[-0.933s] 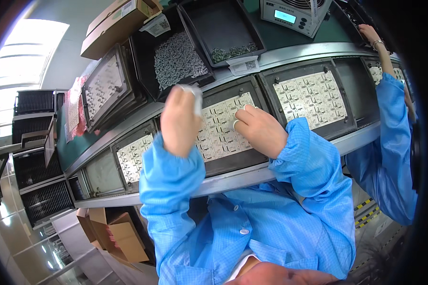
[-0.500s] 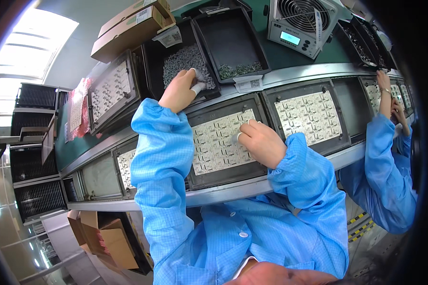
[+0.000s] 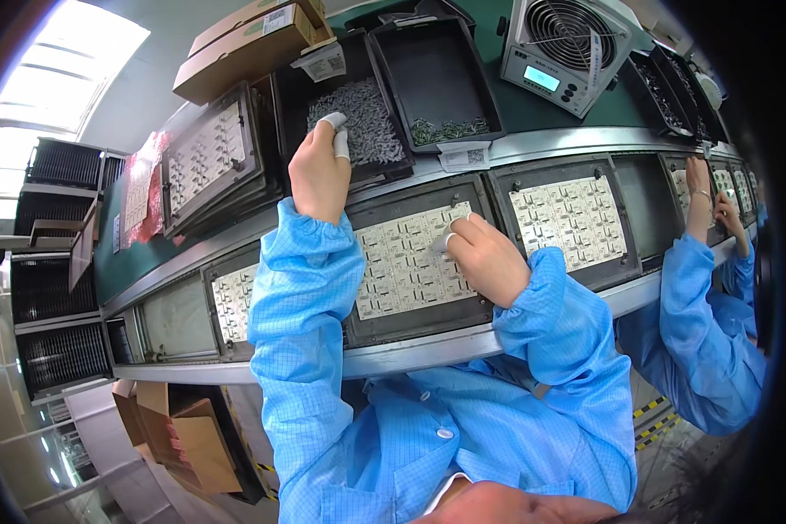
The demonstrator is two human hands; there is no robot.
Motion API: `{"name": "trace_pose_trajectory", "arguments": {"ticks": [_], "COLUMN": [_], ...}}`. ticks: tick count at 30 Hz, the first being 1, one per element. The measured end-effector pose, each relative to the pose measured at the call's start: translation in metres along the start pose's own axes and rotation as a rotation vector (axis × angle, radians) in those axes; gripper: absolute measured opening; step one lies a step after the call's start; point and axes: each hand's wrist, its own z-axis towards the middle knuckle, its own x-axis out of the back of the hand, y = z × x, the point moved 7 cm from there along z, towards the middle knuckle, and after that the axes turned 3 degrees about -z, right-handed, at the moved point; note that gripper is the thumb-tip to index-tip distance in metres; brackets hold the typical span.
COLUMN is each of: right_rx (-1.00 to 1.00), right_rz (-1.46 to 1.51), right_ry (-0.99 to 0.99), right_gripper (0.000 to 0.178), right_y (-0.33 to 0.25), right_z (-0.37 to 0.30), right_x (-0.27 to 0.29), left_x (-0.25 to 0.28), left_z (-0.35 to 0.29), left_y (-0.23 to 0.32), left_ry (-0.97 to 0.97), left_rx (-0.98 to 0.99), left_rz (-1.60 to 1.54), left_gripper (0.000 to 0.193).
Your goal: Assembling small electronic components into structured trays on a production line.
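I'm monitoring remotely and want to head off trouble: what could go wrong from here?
The left hand is at the loose grey parts; any it lifts might fall into the neighbouring black tray and mix with the green pieces. The right hand, at the pale circuit-board panel, could jostle it in its dark frame.

The counter [image 3: 526, 109] before me has a green top, and two metal rails [image 3: 410, 348] run along its near edge. Between these rails, several black frames [image 3: 410, 323] sit in a row. Behind the rails, near the middle of the counter, two black trays [image 3: 432, 74] stand side by side. Toward its left edge there is a stack of dark frames [image 3: 257, 153], with pink wrap [image 3: 155, 175] just beside. A fan unit [image 3: 568, 52] and narrow bins [image 3: 679, 127] stand toward its far right corner.
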Motion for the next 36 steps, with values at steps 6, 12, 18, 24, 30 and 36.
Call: {"name": "trace_pose_trajectory", "arguments": {"ticks": [6,12,18,24,30,36], "right_rx": [-0.079,-0.079,-0.147,-0.231,0.080,0.137], "right_rz": [0.103,0.329,0.315,0.332,-0.054,-0.270], "right_ry": [0.031,-0.059,-0.154,-0.186,-0.048,-0.155], "right_gripper": [0.020,0.016,0.013,0.017,0.022,0.023], "right_y": [0.005,-0.009,-0.018,-0.014,-0.045,-0.069], "right_z": [0.001,0.007,0.025,0.020,0.026,0.032], "right_x": [0.000,-0.014,-0.040,-0.046,-0.038,-0.051], "left_x": [0.029,0.040,0.031,0.040,0.042,0.047], "left_z": [-0.050,-0.149,-0.180,-0.175,-0.175,-0.176], "left_y": [0.025,0.029,0.004,-0.001,0.003,-0.001], "left_ry": [-0.164,-0.417,-0.297,-0.219,-0.191,-0.152], "left_rx": [0.056,0.243,0.567,0.504,0.524,0.525], "left_rz": [-0.360,-0.413,-0.761,-0.696,-0.810,-0.869], "left_gripper": [0.017,0.026,0.028,0.023,0.022,0.023]}}
